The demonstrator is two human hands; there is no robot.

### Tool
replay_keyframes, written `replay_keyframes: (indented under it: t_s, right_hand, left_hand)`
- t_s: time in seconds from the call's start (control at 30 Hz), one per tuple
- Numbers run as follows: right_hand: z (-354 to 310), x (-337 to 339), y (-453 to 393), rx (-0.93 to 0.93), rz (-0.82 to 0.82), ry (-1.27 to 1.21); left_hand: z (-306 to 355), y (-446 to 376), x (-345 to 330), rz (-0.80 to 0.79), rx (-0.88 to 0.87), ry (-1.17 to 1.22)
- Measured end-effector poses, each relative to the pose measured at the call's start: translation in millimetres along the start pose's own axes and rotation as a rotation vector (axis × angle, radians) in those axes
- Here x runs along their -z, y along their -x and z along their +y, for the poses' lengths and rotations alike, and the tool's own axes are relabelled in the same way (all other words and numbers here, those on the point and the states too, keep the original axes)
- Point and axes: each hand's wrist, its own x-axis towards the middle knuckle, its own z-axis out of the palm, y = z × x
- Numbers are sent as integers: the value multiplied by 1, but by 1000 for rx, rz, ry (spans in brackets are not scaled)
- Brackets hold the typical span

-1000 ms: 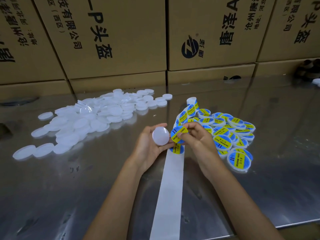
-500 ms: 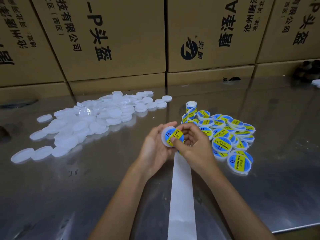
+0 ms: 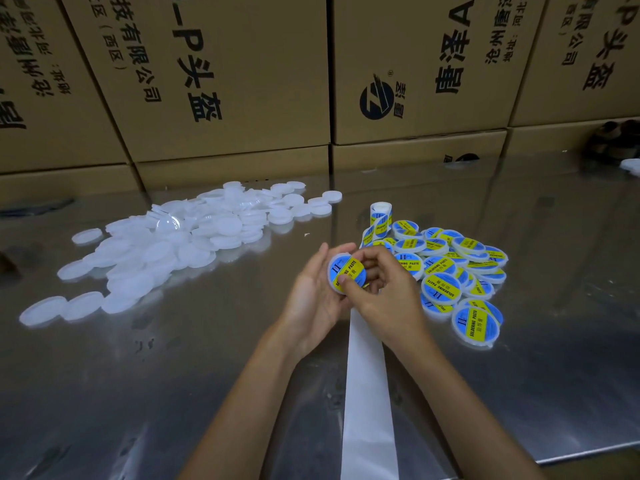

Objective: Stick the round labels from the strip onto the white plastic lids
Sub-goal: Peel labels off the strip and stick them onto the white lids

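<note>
I hold one white lid (image 3: 347, 274) up above the table (image 3: 207, 358), right in the middle, between my two hands. A round blue and yellow label (image 3: 349, 271) sits on its top face. My left hand (image 3: 313, 299) cups the lid from the left side, with my fingers curled round its edge. My right hand (image 3: 384, 292) comes in from the right, and my thumb presses on the bottom part of the label while my other fingers bend round the lid's right edge. Under my hands, a long white strip (image 3: 367, 393) of bare backing paper runs down the table toward me. Past my hands, the strip goes on with more labels on it and ends in a small roll (image 3: 380, 211) standing up on the table. Just to the right is a heap of lids with labels already on them (image 3: 450, 271). Far to the left is a big heap of plain white lids (image 3: 180, 244) with no labels yet. Behind it all, brown cardboard boxes (image 3: 225, 81) with black writing stand in a row at the back of the table.
</note>
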Motion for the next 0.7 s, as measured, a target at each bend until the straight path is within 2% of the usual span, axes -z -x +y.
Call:
replay_keyframes:
  t_s: [0.1,0.27,0.4,0.57,0.7]
  right_hand:
    - [4,1,-1,109,52,210]
    - [5,3,1,110,68,369]
    - [5,6,-1,25,40,339]
    - [2,6,2,50,-12,232]
    - [4,5,3,82,-53,261]
  left_hand:
    - [0,0,-2,3,-6,32]
    - [0,3,-3,10,-40,28]
    - [5,6,-3,-33,-62,29]
    - [4,10,-5,-53,-105,-69]
    - [3,10,-4,-17,-167,-136]
